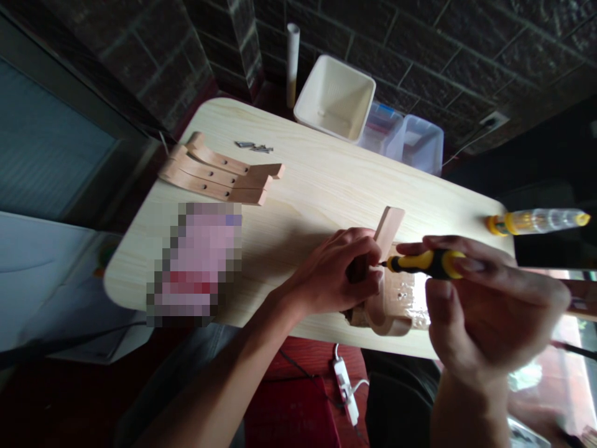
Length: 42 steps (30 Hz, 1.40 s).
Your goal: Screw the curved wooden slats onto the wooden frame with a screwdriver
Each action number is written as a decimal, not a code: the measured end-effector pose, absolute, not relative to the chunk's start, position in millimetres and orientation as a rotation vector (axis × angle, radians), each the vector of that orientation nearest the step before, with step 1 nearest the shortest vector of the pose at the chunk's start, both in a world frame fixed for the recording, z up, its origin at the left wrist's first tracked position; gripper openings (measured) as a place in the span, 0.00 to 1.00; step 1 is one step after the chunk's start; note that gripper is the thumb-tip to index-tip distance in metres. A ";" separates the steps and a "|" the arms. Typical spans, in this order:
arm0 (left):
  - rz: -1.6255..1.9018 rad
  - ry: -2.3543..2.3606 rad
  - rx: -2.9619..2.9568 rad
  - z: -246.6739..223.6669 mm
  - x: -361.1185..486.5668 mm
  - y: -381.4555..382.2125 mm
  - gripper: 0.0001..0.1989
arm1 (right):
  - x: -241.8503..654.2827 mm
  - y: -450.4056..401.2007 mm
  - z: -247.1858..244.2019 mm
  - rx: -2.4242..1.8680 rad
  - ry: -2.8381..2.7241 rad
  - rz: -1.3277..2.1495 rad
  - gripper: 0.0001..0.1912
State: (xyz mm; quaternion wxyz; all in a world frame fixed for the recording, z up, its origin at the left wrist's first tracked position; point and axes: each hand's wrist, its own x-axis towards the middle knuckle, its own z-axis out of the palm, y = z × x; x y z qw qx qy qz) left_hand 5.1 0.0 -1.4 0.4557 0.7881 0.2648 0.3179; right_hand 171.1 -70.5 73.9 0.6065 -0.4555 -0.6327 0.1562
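Below the tabletop (308,186), lettering (293,428) on a red panel (289,401) blurs; right grip (499,305) pinches a screwdriver (420,264), left grip (331,270) a wooden hook (390,230).

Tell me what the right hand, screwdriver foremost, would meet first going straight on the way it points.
Most likely the fingers of the left hand: the yellow-and-black screwdriver in the right hand points toward them, beside the curved wooden piece. Depth is unclear, so its tip might meet the wood first.
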 end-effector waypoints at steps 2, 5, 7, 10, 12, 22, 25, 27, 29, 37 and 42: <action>0.785 0.647 1.945 -2.4 4.6 0.0 0.06 | 169.8 -73.0 75.1 -1.060 -1.453 0.340 0.22; 0.785 0.641 1.943 -2.7 4.5 0.2 0.06 | 168.6 -74.6 75.4 -1.062 -1.462 0.316 0.21; 0.789 0.646 1.938 -2.0 4.9 0.2 0.06 | 168.8 -74.5 75.5 -1.065 -1.459 0.321 0.21; 0.791 0.643 1.928 -0.3 5.5 0.2 0.05 | 170.2 -73.9 76.7 -1.083 -1.449 0.331 0.21; 0.782 0.640 1.922 0.6 5.6 0.4 0.05 | 171.1 -74.0 77.7 -1.107 -1.455 0.332 0.21; 0.760 0.647 1.910 -0.8 5.2 -0.4 0.06 | 166.1 -81.6 80.9 -1.156 -1.431 0.337 0.20; 0.772 0.650 1.911 -0.1 5.5 -0.7 0.05 | 166.7 -82.0 81.0 -1.152 -1.434 0.330 0.19; 0.786 0.646 1.915 0.5 5.6 -0.6 0.04 | 167.7 -81.2 80.2 -1.139 -1.436 0.320 0.20; 0.784 0.646 1.917 0.9 5.5 -0.4 0.04 | 168.6 -79.9 79.0 -1.135 -1.443 0.313 0.23; 0.777 0.645 1.924 -1.5 5.0 -0.6 0.05 | 168.5 -75.0 74.4 -1.050 -1.453 0.315 0.24; 0.788 0.644 1.915 -1.4 5.7 -0.1 0.05 | 167.4 -74.7 75.7 -1.099 -1.430 0.310 0.21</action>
